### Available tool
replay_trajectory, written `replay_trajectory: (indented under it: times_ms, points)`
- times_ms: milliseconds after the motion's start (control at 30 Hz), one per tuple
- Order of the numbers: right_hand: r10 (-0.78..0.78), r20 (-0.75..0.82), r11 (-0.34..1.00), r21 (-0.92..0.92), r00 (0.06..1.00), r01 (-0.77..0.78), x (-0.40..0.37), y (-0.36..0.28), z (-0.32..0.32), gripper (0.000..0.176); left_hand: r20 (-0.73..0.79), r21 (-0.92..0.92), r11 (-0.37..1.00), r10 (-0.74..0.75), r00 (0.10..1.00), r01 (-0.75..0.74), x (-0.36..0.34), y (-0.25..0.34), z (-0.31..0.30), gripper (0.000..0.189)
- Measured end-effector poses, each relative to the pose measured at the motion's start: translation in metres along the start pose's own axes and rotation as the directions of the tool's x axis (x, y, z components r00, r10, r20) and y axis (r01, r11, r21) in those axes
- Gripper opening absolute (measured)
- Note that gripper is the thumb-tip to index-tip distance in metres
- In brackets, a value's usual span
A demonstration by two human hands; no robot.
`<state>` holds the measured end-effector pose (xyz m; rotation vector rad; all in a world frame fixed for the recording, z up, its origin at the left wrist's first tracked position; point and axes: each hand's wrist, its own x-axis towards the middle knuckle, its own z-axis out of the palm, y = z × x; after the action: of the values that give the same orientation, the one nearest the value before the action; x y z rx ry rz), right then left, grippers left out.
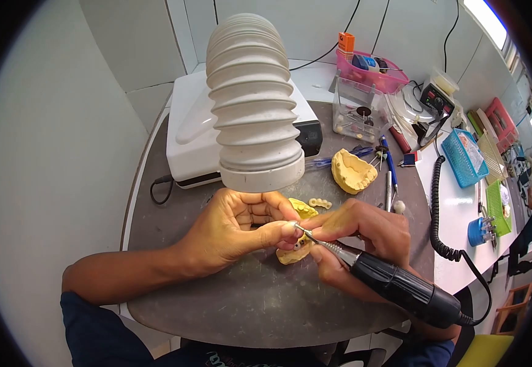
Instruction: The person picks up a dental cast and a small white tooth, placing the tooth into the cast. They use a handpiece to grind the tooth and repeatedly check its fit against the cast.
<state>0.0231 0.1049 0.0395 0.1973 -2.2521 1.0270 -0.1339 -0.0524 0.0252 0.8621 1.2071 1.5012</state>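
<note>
The left hand [229,231] pinches a small pale piece [292,225], mostly hidden, above the yellow cast [290,257]; the right hand [373,231] grasps the black handpiece [400,286], its tip close by. Bracing both hands together should steady light strokes.

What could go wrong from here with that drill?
The drill has its tip right at the left hand; a slip might nick it. The loose row of false teeth lies near the right hand and could get knocked. The cord loops beside the blue cup, so might snag.
</note>
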Motion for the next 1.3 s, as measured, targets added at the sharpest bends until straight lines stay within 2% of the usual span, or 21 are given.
replay_trajectory:
  times_ms: [67,300,600,767,1300]
  points:
    - [0.048,0.027,0.999,0.016,0.998,-0.048,0.0005,-0.0018,-0.0011,0.018,0.007,-0.002,1.0,-0.002,1.0,0.002,0.0,0.0006,0.0004,0.014]
    - [0.073,0.004,0.994,0.084,0.997,-0.073,-0.0012,0.0011,0.0006,0.019,0.002,0.015,1.0,-0.014,1.0,0.014,-0.0006,0.0014,0.0005,0.015]
    - [0.038,0.03,0.997,0.063,0.999,-0.039,0.0003,0.0016,-0.0011,0.02,0.002,0.029,1.0,-0.008,1.0,0.008,-0.0004,0.0031,0.0013,0.016]
    - [-0.009,-0.005,0.998,0.066,1.0,0.009,-0.0012,0.0019,0.0011,0.019,0.002,0.027,0.999,-0.018,1.0,0.018,-0.0014,0.0026,0.0006,0.016]
    - [-0.027,0.018,0.999,0.032,0.999,0.027,-0.0006,-0.0016,-0.0009,0.02,0.023,0.043,0.999,0.011,1.0,-0.012,-0.001,0.0017,0.001,0.015]
